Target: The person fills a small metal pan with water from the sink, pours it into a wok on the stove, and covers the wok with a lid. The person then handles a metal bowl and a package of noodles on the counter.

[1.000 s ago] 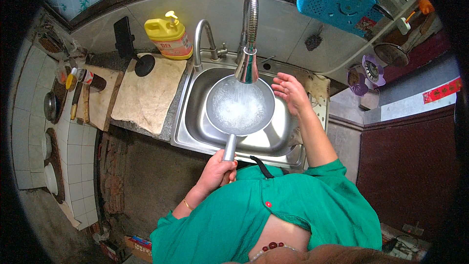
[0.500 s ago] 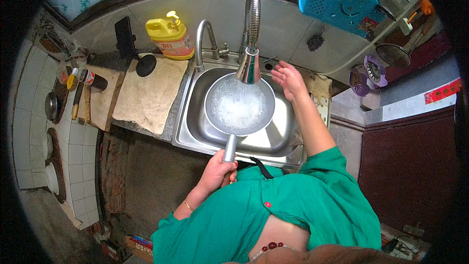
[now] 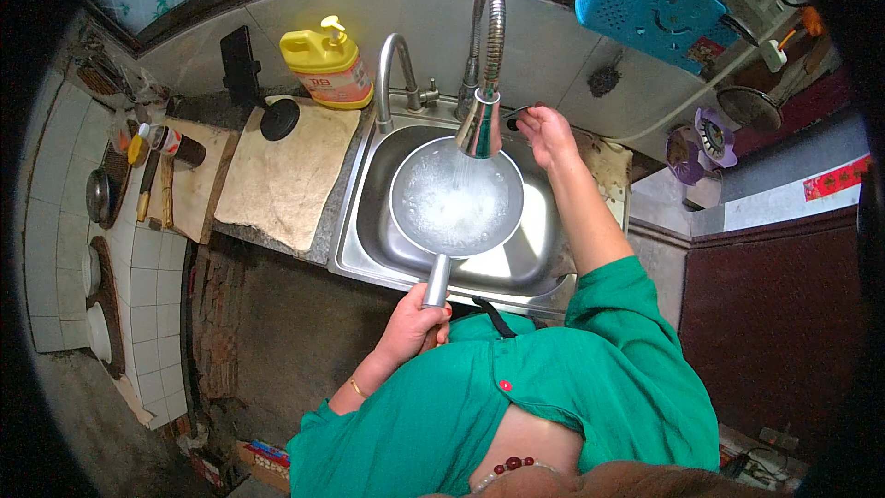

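1. Head view: the left hand (image 3: 412,321) is closed around the handle of a round metal strainer (image 3: 456,195), holding it over the steel sink (image 3: 369,221).
2. Water from the flexible faucet (image 3: 483,83) pours into the strainer, which is full of white froth; what lies beneath cannot be told.
3. The right hand (image 3: 546,134), fingers curled, touches the tap handle behind the sink.
4. A yellow soap bottle (image 3: 327,65) stands on the bench.
5. A blue basket (image 3: 650,5) holds utensils.
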### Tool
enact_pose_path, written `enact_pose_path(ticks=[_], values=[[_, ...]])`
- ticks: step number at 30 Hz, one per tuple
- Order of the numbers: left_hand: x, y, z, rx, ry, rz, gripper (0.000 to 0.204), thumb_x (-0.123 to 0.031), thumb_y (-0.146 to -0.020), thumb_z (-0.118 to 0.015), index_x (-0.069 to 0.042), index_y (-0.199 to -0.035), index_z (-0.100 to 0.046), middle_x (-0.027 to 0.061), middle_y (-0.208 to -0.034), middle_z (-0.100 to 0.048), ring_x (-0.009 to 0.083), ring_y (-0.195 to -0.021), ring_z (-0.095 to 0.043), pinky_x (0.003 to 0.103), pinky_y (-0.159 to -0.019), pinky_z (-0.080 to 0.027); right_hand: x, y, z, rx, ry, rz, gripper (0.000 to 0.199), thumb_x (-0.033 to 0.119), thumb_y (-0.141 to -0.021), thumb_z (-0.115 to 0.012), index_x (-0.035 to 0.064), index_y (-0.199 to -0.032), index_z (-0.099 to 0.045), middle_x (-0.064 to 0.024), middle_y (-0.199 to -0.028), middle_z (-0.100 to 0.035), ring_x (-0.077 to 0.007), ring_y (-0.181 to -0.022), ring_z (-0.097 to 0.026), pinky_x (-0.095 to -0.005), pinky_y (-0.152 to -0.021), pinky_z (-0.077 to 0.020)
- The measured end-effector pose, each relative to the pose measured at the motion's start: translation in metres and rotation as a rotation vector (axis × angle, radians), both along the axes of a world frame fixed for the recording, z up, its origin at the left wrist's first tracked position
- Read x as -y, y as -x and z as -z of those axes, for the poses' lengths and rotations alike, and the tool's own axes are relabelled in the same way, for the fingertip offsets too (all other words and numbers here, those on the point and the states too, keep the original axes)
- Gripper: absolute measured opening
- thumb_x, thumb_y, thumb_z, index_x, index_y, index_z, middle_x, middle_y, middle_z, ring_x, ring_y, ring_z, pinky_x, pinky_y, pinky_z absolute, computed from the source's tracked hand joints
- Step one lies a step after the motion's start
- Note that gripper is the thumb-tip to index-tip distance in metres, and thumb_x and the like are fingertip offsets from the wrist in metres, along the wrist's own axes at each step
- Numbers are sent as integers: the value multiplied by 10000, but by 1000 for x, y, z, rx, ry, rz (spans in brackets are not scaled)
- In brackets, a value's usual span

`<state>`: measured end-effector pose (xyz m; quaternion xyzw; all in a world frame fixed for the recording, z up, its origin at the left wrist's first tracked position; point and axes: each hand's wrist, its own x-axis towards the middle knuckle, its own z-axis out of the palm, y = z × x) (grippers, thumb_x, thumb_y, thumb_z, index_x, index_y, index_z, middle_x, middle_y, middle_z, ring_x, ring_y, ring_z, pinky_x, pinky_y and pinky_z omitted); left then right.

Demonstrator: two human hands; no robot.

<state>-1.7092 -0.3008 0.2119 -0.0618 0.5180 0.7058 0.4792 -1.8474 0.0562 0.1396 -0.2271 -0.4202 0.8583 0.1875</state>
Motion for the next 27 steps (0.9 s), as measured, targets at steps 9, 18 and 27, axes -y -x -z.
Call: enact_pose_path(ticks=[9,18,27], values=[[3,2,6,20,-9,0,333,2,-762,-524,-15,-1082,-435,69,-788,-519,148,-495,-513,265,-441,-424,-1,7,8,13,52,14,83,89,-849,-489,18,-863,-530,-120,-920,-567,-265,-947,-536,-432,-961,-398],[2,5,11,30,-18,-5,330,9,-765,-527,-6,-1081,-434,74,-791,-525,149,-497,-511,264,-444,-415,-1,10,9,0,63,18,66,83,-846,-494,31,-823,-527,-103,-855,-561,-244,-868,-543,-418,-902,-432],[1,4,10,16,-1,-2,348,9,-761,-526,-8,-1095,-433,68,-786,-526,138,-501,-512,255,-438,-413,1,9,7,2,75,8,61,83,-847,-496,35,-825,-528,-90,-824,-555,-231,-837,-548,-406,-874,-454]])
